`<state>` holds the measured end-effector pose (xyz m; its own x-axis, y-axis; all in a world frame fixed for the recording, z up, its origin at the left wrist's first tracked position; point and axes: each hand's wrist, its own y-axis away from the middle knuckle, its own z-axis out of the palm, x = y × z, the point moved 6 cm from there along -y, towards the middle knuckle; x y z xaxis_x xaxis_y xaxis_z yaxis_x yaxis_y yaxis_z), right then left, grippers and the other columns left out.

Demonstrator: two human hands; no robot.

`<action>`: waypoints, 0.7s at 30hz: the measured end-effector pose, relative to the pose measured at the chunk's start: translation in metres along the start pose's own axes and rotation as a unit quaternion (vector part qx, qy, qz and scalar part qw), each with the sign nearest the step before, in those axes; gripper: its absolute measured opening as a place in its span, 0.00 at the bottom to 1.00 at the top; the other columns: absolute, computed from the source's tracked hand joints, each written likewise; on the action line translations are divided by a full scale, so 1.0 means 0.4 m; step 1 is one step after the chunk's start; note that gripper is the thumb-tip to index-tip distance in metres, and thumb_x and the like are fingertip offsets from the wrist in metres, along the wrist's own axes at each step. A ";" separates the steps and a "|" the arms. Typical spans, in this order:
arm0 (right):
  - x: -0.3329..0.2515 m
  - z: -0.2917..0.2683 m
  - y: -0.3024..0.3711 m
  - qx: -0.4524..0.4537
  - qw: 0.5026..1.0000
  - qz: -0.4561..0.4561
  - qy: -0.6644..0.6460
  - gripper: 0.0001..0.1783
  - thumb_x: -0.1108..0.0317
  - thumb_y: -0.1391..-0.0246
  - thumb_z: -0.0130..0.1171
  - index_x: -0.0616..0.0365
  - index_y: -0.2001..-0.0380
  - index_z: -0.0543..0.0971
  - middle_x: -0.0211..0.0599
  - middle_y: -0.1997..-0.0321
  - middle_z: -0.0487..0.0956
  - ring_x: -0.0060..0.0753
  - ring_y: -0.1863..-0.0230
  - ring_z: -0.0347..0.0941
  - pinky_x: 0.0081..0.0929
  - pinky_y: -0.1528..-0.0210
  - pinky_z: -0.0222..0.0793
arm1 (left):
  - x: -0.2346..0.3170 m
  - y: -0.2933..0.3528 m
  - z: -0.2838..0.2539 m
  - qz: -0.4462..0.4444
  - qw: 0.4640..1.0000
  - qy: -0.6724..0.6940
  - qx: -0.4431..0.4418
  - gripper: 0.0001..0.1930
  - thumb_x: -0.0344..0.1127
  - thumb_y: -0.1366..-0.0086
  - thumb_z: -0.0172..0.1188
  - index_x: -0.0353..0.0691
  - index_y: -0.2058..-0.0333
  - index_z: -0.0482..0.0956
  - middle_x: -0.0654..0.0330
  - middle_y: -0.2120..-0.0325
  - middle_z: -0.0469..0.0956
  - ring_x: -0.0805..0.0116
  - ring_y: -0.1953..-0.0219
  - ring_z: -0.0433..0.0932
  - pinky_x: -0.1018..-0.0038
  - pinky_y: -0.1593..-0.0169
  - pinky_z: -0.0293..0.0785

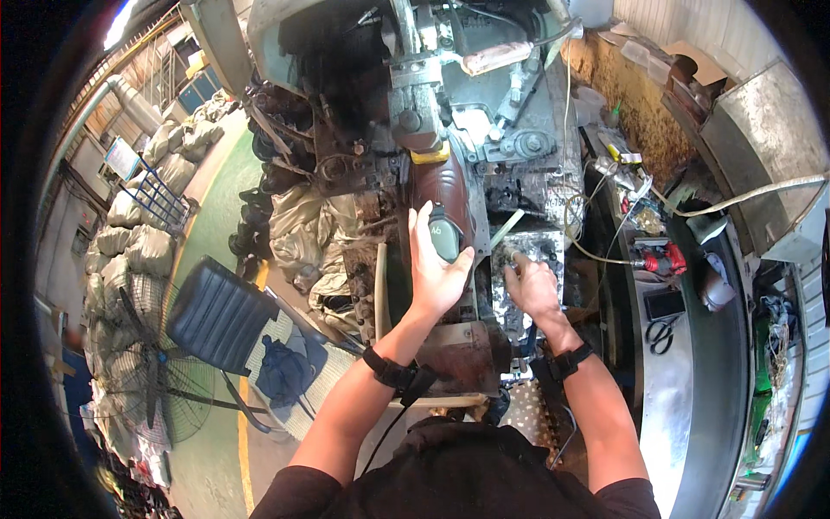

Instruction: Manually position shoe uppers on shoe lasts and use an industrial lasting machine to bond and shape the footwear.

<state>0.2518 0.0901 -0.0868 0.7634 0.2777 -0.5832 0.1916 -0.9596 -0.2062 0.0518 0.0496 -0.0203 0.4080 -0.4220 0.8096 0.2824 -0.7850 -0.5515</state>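
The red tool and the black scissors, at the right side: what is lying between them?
In the head view, a flat black rectangular object lies between the red tool and the scissors.

Short white marking on green block (446, 246) near dial centre, dark characters on metal plate (560, 206) toward 2 o'clock, pale board (121, 158) toward 10 illegible.

left grip (438, 281): around brown shoe (437, 188) | right grip (537, 290): by metal plate (548, 246)
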 end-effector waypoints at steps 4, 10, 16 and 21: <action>-0.011 -0.003 0.006 0.041 0.997 -0.038 0.045 0.15 0.63 0.40 0.58 0.50 0.51 0.83 0.54 0.73 0.83 0.60 0.69 0.81 0.51 0.60 0.78 | 0.002 0.008 -0.001 0.017 0.997 -0.080 0.016 0.47 0.23 0.47 0.71 0.35 0.30 0.55 0.46 0.32 0.58 0.56 0.32 0.62 0.64 0.30 0.59; -0.030 -0.022 0.003 0.020 0.997 -0.049 0.060 0.15 0.63 0.39 0.59 0.50 0.50 0.82 0.53 0.74 0.83 0.59 0.70 0.81 0.51 0.61 0.78 | 0.003 -0.002 -0.019 -0.004 0.999 -0.045 -0.008 0.48 0.25 0.45 0.73 0.36 0.29 0.54 0.45 0.31 0.57 0.56 0.30 0.60 0.64 0.28 0.56; -0.179 -0.084 0.036 0.128 0.909 0.014 -0.396 0.38 0.54 0.28 0.52 0.54 0.24 0.52 0.54 0.38 0.74 0.44 0.36 0.70 0.37 0.34 0.65 | 0.191 0.077 -0.005 0.093 0.988 0.046 -0.118 0.37 0.31 0.29 0.58 0.29 0.28 0.50 0.41 0.25 0.47 0.50 0.23 0.47 0.60 0.24 0.42; -0.316 -0.075 0.035 0.099 0.857 -0.021 -0.506 0.53 0.53 0.31 0.56 0.51 0.22 0.29 0.53 0.20 0.45 0.49 0.20 0.42 0.43 0.21 0.41 | 0.219 0.097 -0.053 0.168 0.974 0.104 -0.112 0.36 0.27 0.31 0.55 0.27 0.28 0.50 0.42 0.25 0.47 0.47 0.22 0.43 0.56 0.23 0.37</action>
<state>0.1765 0.0401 0.0076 -0.1863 0.3057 -0.9337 0.0214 -0.9489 -0.3149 0.0801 -0.0273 0.0336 0.2527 -0.7362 0.6278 -0.0416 -0.6565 -0.7532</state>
